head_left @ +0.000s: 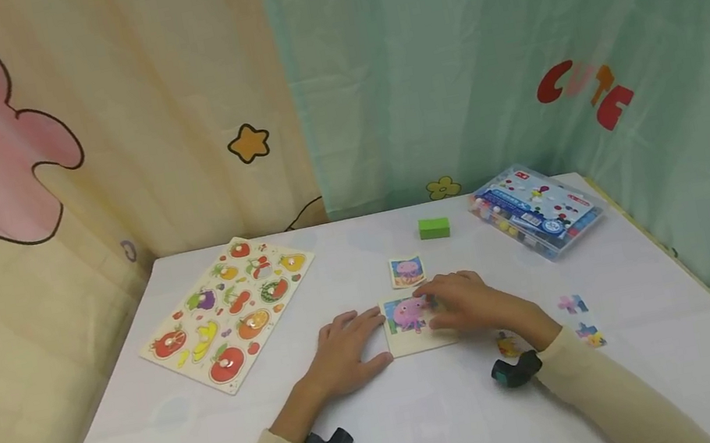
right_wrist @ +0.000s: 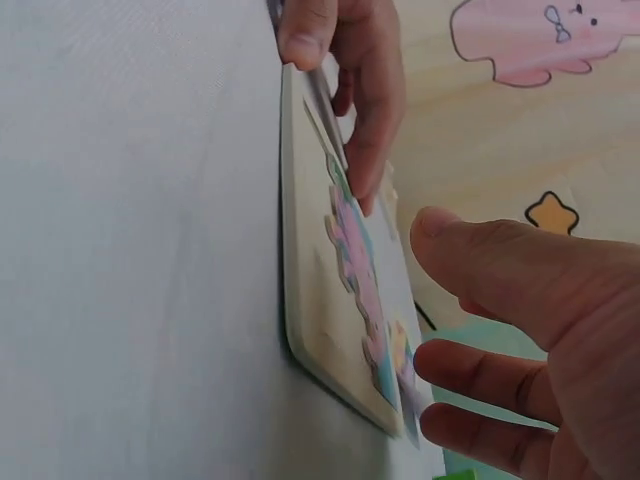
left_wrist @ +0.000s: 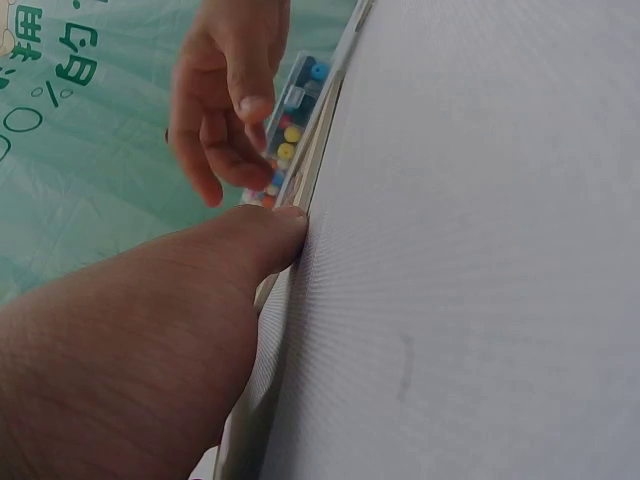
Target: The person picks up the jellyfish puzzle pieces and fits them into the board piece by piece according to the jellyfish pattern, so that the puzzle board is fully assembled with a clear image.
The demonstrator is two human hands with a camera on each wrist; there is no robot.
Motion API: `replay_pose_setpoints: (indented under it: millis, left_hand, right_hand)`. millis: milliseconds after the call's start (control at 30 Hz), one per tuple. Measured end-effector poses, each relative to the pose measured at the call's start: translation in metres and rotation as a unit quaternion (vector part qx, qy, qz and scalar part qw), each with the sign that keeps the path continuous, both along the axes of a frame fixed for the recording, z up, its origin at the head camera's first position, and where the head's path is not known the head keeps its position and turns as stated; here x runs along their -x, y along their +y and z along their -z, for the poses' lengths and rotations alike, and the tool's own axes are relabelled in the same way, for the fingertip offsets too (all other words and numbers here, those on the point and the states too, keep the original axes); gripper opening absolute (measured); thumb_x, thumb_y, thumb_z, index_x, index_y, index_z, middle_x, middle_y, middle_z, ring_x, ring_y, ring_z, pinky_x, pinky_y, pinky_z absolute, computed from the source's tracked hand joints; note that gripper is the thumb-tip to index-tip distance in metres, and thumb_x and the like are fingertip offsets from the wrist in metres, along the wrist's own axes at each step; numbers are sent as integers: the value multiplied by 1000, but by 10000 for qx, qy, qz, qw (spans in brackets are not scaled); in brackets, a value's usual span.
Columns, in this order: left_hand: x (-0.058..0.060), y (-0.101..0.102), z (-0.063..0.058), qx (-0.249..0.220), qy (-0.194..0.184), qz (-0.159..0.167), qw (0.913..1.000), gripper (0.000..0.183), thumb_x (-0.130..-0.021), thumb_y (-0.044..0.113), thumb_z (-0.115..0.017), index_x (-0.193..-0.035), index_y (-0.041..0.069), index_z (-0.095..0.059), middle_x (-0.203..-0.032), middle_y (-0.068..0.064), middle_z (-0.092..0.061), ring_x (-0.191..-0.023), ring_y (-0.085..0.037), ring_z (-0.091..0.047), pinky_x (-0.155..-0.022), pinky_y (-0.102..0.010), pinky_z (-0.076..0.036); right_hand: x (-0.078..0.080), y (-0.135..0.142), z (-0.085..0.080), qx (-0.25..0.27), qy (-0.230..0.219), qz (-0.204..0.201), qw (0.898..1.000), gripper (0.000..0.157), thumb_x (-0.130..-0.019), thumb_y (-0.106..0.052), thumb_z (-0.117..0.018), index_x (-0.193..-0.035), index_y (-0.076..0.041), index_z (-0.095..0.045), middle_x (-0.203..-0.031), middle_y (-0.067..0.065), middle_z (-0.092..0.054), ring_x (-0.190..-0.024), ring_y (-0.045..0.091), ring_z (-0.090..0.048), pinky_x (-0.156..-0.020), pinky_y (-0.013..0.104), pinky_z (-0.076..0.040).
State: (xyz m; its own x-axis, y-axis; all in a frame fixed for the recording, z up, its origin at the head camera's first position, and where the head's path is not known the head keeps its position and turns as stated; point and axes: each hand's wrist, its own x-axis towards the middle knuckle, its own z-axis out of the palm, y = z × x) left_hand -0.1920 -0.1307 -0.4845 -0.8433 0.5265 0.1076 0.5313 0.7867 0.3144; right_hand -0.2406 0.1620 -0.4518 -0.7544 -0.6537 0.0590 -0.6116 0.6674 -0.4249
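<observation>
A small wooden puzzle board (head_left: 412, 342) lies flat on the white table, with joined picture pieces (head_left: 408, 313) showing a pink cartoon figure in its upper part. At its left edge rests my left hand (head_left: 349, 356), fingers fairly straight and the thumb touching the near left corner. My right hand (head_left: 465, 302) is over the board's right side and hides part of it. In the right wrist view, the right thumb and fingers (right_wrist: 485, 372) are spread apart with nothing between them. Just beyond the board lies a small picture card (head_left: 408, 272) with a similar pink figure.
Loose jigsaw pieces (head_left: 590, 334) lie at the right, and another piece (head_left: 507, 344) sits near the right wrist. A fruit puzzle board (head_left: 230, 319) occupies the left. Toward the back are a green block (head_left: 434, 228) and a clear box of colourful beads (head_left: 536, 212).
</observation>
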Motion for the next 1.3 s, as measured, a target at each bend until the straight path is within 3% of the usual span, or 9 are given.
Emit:
replay_pose_setpoints:
  millis: [200,433,633,967,1100,1300]
  left_hand:
    - [-1,1,4,-12,28,41,10000,65,-98,53,-60,-153,20,-46,-159,3,-39,-143,-31,-31,-107,-56,-27]
    - [-5,-1,5,25,-12,-25,10000,65,-97,52,-61,-152,21,-47,-160,3,-39,-143,-30,-31,-108,-56,-26]
    - [-5,0,5,31,10,-9,10000,66,-97,53,-60,-153,21,-46,-160,3,-38,-144,-30,-31,-107,-56,-27]
    - [1,0,4,94,51,-15,9999,68,-97,55,-58,-154,21,-45,-160,4,-37,-144,-30,-30,-107,-56,-27]
    - [1,-1,2,81,83,-19,9999,67,-97,54,-59,-153,20,-46,-160,4,-38,-144,-30,-31,-107,-56,-27]
    - [1,0,2,66,34,-20,10000,67,-97,54,-60,-153,21,-45,-160,4,-38,-144,-30,-31,-107,-55,-27]
  right_hand:
    - [-16,60,-3,421,-318,155,9985,47,-94,-29,-74,-136,-10,-61,-121,0,-65,-115,22,-58,-99,54,-43]
    - [-37,136,-5,592,-374,1126,9912,30,-93,-14,-74,-122,-7,-68,-119,4,-65,-113,31,-60,-94,52,-49]
    - [-51,179,-3,326,-327,1590,9862,34,-89,-9,-77,-121,-4,-67,-108,8,-63,-101,31,-60,-84,48,-52]
    - [-49,194,6,355,-409,1676,9844,47,-86,-7,-78,-129,2,-61,-109,12,-62,-103,35,-59,-86,48,-50]
    - [-47,195,11,426,-377,1826,9815,40,-86,-8,-79,-123,1,-66,-112,13,-63,-106,38,-60,-87,46,-50]
    - [-47,199,19,489,-198,1939,9796,25,-87,-11,-80,-110,-5,-72,-108,7,-64,-103,33,-60,-85,32,-49]
